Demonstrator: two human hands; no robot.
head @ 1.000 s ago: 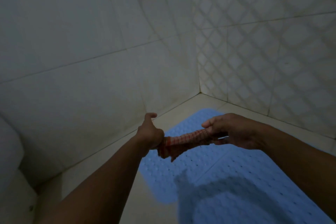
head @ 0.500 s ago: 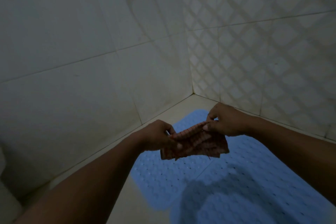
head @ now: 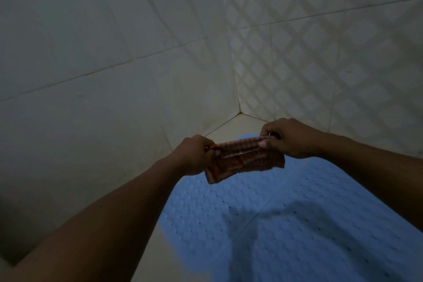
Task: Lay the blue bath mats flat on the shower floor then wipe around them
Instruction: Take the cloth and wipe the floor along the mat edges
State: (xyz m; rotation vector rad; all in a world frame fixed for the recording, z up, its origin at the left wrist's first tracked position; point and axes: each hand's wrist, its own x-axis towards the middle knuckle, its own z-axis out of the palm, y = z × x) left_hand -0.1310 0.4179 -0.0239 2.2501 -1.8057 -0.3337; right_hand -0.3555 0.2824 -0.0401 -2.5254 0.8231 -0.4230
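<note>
shows a dim shower corner from above. at centre frame, a red checked cloth (head: pixel 245 162) stretched between left hand (head: pixel 194 155) and right hand (head: pixel 290 138), pinched at each top corner by curled fingers and thumb, hanging in folds. below, toward lower right, blue bath mats (head: pixel 286 224) flat on the pale shower floor (head: pixel 233 128). behind, tiled walls (head: pixel 114 52), diamond-patterned at upper right.

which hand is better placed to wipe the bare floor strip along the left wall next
Left, probably. The left hand pinches the cloth and hangs nearest the bare floor strip beside the blue mats; the right hand, also pinching it, is over the mats, farther from that strip.
</note>
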